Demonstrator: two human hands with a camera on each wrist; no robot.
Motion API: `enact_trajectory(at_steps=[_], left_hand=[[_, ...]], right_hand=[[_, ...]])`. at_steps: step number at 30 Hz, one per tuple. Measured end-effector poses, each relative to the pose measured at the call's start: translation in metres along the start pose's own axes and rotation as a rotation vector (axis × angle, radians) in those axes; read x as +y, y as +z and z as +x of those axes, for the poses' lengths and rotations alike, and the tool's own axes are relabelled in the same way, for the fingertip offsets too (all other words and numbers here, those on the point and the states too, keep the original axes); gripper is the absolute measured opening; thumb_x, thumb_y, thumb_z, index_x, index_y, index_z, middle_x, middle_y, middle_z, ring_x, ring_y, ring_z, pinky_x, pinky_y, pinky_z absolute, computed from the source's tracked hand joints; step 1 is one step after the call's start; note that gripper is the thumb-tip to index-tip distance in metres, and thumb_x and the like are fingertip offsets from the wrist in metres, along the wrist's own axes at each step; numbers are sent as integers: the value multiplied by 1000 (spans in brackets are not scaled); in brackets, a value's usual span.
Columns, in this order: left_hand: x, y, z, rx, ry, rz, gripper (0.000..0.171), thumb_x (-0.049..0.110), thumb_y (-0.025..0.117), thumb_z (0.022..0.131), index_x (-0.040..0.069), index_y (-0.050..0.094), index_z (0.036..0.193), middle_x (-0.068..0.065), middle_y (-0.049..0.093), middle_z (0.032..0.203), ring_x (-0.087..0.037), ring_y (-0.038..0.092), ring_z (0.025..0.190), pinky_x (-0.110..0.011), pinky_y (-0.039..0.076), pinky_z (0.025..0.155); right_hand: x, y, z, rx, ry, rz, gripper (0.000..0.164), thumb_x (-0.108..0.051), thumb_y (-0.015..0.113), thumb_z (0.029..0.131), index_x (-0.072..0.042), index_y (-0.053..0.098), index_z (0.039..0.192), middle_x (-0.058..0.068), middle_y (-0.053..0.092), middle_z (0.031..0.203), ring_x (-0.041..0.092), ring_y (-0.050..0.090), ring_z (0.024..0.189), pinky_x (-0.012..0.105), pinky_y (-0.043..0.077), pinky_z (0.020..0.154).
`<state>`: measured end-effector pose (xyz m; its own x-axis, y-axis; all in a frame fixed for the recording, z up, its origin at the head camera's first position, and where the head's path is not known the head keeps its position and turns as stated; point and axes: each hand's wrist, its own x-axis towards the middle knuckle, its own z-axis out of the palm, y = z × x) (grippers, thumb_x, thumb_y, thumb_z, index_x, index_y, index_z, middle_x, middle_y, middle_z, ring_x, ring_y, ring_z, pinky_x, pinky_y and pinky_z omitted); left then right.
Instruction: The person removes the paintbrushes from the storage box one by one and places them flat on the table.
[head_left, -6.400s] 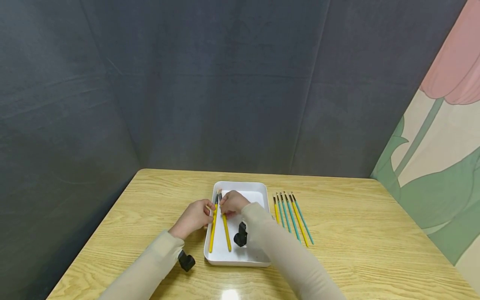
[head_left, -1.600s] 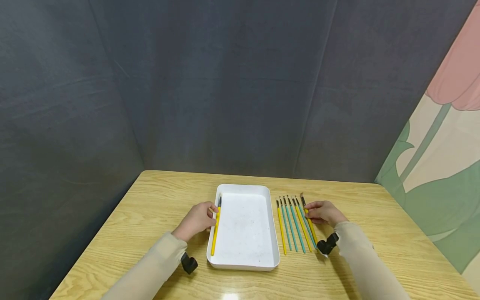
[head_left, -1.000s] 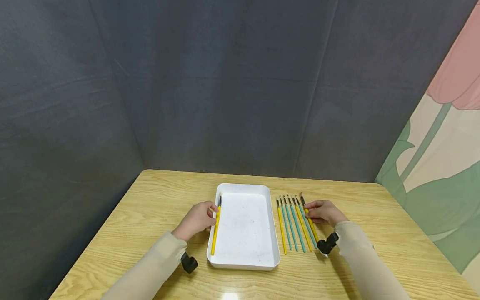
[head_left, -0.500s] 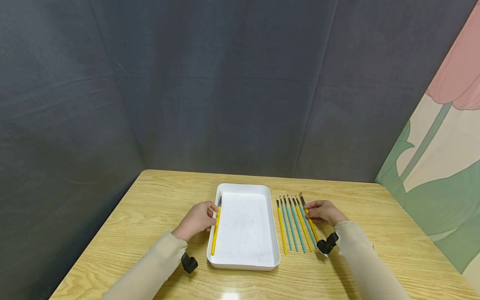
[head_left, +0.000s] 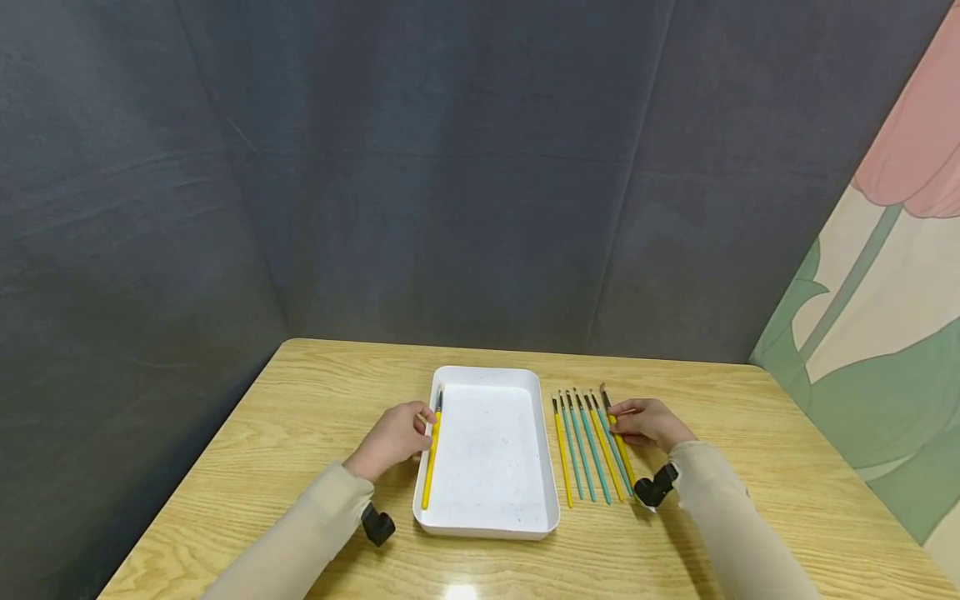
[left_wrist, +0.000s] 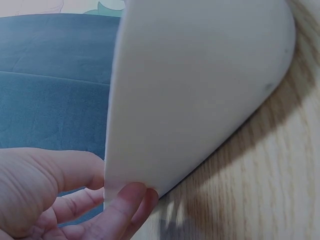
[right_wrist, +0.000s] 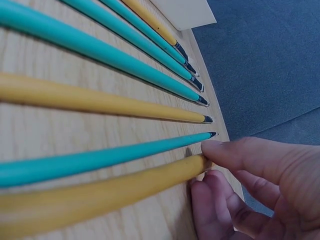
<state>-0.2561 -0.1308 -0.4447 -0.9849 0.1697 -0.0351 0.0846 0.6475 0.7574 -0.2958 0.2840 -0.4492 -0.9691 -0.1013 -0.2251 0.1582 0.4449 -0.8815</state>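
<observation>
My left hand (head_left: 396, 435) pinches the left wall of a white tray (head_left: 487, 533). In the left wrist view, fingertips (left_wrist: 131, 194) press on the outside of the tray wall (left_wrist: 185, 90). Inside the tray, along that wall, lies a yellow paintbrush (head_left: 431, 467) with a dark ferrule. My right hand (head_left: 649, 423) pinches another yellow paintbrush (head_left: 622, 454) between thumb and fingers, at the right end of a row of brushes on the table. Seen from the right wrist, the pinched yellow handle (right_wrist: 115, 197) lies beside a teal brush (right_wrist: 110, 156); its bristles are hidden by the hand.
Several yellow and teal paintbrushes (head_left: 587, 450) lie side by side on the wooden table (head_left: 360, 375), right of the tray, bristles pointing away. A dark cloth (head_left: 450, 183) hangs behind the table, and a painted wall (head_left: 885, 350) stands at the right.
Since the oldest frame, my right hand has moved from the tray to the row's right end, with a yellow paintbrush now there. Over the last second both hands stay nearly still.
</observation>
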Motion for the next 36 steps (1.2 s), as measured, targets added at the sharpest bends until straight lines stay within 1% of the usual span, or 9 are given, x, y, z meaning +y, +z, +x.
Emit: enact_trajectory(at_steps=[11,17,20,23,26,28,30,34,36], left_hand=[[0,0,0,2,9,10,28,0,66,79,4,62,107,-7,56,82,-15,53,58,-26,45,52],[-1,0,0,1,7,13,28,0,66,79,4,62,107,-6,56,82,-15,53,58,-26,44,52],[-1,0,0,3,9,14,28,0,66,80,4,62,107,-7,56,82,-16,53,59,-26,44,53],[-1,0,-1,3,8,11,28,-1,66,80,4,62,108,-7,56,83,-16,54,60,-26,45,53],[-1,0,-2,-1,4,1,28,-1,65,80,3,62,108,-8,55,83,-17,54,60,-26,46,53],[-1,-1,-3,-3,2,-3,28,-1,65,80,3,62,108,-8,55,83,-17,54,60,-26,46,54],[0,-1,-3,-2,2,-4,28,-1,65,80,3,62,108,-8,55,82,-16,54,59,-26,46,53],[1,-1,-2,0,1,-6,28,-1,65,80,3,62,107,-7,55,81,-15,54,58,-25,46,53],[1,-1,-3,1,1,-9,28,-1,65,80,3,62,107,-7,55,81,-16,54,58,-25,46,53]], right_hand=[[0,-1,0,0,-4,3,39,-2,66,88,11,55,123,3,68,93,8,67,77,26,57,68],[2,-4,0,-40,-29,55,36,-4,64,89,9,56,122,-1,69,89,7,67,77,24,56,69],[2,-8,0,-53,-28,99,42,-4,61,90,12,51,127,-3,70,90,6,65,76,24,56,70],[-1,-8,0,-42,-5,152,50,-4,59,91,13,42,135,-3,68,91,5,62,75,23,56,72],[-10,-5,-3,-63,-2,208,55,-7,58,94,12,36,140,-3,66,98,5,63,80,23,56,76],[-20,0,-4,-93,-17,235,55,-9,57,96,11,34,142,-2,65,102,5,64,84,23,56,79],[-30,6,-5,-120,-40,255,54,-11,57,96,10,36,141,-2,64,103,5,64,84,24,55,80],[-50,25,-4,-166,-94,241,48,-10,56,96,9,41,136,0,62,99,6,61,81,26,55,82],[-59,36,-3,-185,-105,229,44,-10,56,96,8,43,134,1,60,97,8,61,81,27,55,83]])
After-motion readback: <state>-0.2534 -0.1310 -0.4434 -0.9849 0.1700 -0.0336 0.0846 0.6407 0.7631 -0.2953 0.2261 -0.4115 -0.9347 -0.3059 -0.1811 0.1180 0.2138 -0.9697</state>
